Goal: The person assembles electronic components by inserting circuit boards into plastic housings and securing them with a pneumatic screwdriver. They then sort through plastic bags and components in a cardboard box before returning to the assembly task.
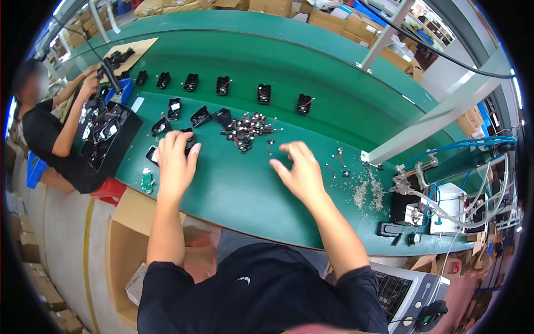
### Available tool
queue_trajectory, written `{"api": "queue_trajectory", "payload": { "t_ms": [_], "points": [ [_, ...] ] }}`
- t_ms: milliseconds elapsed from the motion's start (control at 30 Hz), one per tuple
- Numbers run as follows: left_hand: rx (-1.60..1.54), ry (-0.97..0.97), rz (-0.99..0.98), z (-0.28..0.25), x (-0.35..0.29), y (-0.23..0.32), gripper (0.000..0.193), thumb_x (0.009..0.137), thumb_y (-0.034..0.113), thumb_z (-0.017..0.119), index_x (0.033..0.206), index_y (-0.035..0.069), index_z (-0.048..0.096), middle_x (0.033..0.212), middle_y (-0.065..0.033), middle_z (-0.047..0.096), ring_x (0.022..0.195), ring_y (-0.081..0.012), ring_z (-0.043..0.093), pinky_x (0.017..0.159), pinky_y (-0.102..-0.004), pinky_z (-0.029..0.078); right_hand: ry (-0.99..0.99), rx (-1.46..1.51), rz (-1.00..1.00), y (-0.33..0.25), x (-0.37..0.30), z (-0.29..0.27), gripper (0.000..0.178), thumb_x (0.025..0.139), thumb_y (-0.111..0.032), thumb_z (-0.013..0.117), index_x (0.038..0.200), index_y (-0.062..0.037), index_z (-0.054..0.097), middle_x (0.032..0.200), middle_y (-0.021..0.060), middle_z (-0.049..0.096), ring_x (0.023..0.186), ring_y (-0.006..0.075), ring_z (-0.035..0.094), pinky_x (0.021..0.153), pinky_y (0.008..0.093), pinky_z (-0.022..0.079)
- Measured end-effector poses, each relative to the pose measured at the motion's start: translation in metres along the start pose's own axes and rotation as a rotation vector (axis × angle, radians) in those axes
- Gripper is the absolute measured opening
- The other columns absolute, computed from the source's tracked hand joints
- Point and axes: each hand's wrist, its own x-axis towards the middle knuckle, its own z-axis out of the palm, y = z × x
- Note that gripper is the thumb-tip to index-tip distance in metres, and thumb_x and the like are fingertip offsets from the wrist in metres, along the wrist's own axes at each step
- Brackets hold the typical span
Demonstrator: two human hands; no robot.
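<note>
My left hand [176, 161] is curved around a small black plastic housing [190, 141], thumb on one side and fingers on the other; the hand partly hides it. Another housing [151, 155] lies just left of that hand. My right hand [302, 171] hovers over the green table with thumb and fingers apart and nothing between them. Beyond its fingertips is a small wired part [271, 146]. A pile of small black parts with red wires [248, 131] sits between and beyond my hands. More black housings [201, 116] rest to the left of the pile.
Several housings [263, 93] stand spaced along the far side. Small metal pieces [361, 195] are scattered at right, near a clamped machine with hoses [431, 172]. Green circuit boards [147, 181] lie at left. A co-worker [53, 128] works beside a black bin [114, 146].
</note>
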Motion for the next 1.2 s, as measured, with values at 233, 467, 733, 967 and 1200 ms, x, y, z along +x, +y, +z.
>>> {"api": "queue_trajectory", "payload": {
  "t_ms": [233,467,733,967,1200],
  "points": [
    [0.025,-0.011,-0.147,0.003,-0.050,-0.025,0.052,0.085,0.035,0.077,0.125,0.006,0.061,0.127,-0.0114,0.057,0.121,-0.0323,0.050,0.102,-0.0468,0.035,0.092,-0.211,-0.094,0.021,0.034,0.058,0.033,0.081,-0.013,0.077,0.110,-0.0075,0.063,0.105,0.0104,0.063,0.100,0.0331,0.062,0.081,0.0446,0.055],
    [0.094,-0.006,-0.053,0.014,-0.050,-0.030,0.060,0.080,0.032,0.081,0.130,0.007,0.059,0.127,-0.0094,0.058,0.118,-0.0301,0.052,0.098,-0.0472,0.035,-0.063,-0.253,0.066,0.004,-0.007,0.020,0.025,0.085,-0.008,0.070,0.108,-0.0086,0.058,0.097,0.0115,0.067,0.086,0.0341,0.066,0.073,0.0453,0.055],
    [-0.387,-0.144,-0.212,-0.004,-0.060,-0.008,0.070,0.081,0.008,0.080,0.144,0.008,0.052,0.110,-0.0076,0.058,0.103,-0.0207,0.058,0.090,-0.0337,0.045,-0.076,-0.091,0.231,-0.014,-0.057,-0.035,0.021,0.089,-0.015,0.070,0.107,-0.0059,0.066,0.104,0.0108,0.068,0.083,0.0310,0.068,0.071,0.0421,0.056],
    [-1.635,-0.534,-0.519,0.023,-0.028,0.070,0.036,0.093,0.016,0.065,0.125,0.005,0.052,0.098,-0.0060,0.053,0.069,-0.0119,0.053,0.049,-0.0242,0.042,-0.122,-0.185,-0.100,0.013,-0.068,-0.057,0.039,0.083,0.006,0.060,0.118,-0.0109,0.065,0.126,0.0111,0.062,0.107,0.0320,0.064,0.088,0.0426,0.055],
    [-1.741,-0.827,-0.429,0.079,0.049,0.137,0.044,0.099,0.024,0.066,0.134,0.007,0.046,0.119,-0.0077,0.059,0.065,-0.0093,0.052,0.045,-0.0192,0.038,-0.180,-0.123,-0.182,0.022,-0.083,-0.035,0.024,0.086,0.000,0.061,0.106,-0.0084,0.071,0.115,0.0096,0.066,0.104,0.0300,0.064,0.086,0.0414,0.055]
  ]
}}
